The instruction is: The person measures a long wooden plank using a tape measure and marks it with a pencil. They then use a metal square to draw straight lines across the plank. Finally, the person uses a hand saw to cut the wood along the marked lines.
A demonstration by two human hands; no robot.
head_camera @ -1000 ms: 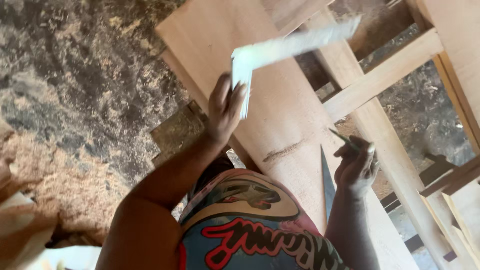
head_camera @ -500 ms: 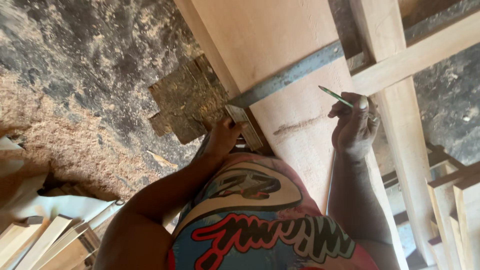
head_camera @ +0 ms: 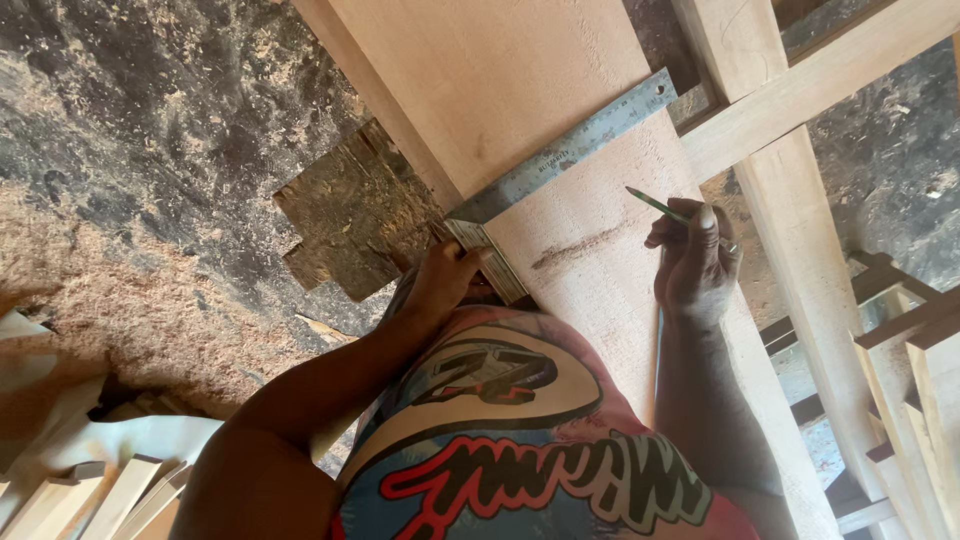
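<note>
Sawdust-strewn concrete floor (head_camera: 150, 150) lies under a pale, wide wooden board (head_camera: 520, 90) that serves as the surface. The left hand (head_camera: 445, 280) has its fingers clamped on the stock of a steel try square (head_camera: 560, 155) at the board's near edge; the right hand (head_camera: 695, 260) pinches a green pencil (head_camera: 655, 203) just beside the blade. To mark well, I judge the stock should press flush to the edge — pencil tight against the blade. The blade's long axis crosses the board, pointing up-right.
</note>
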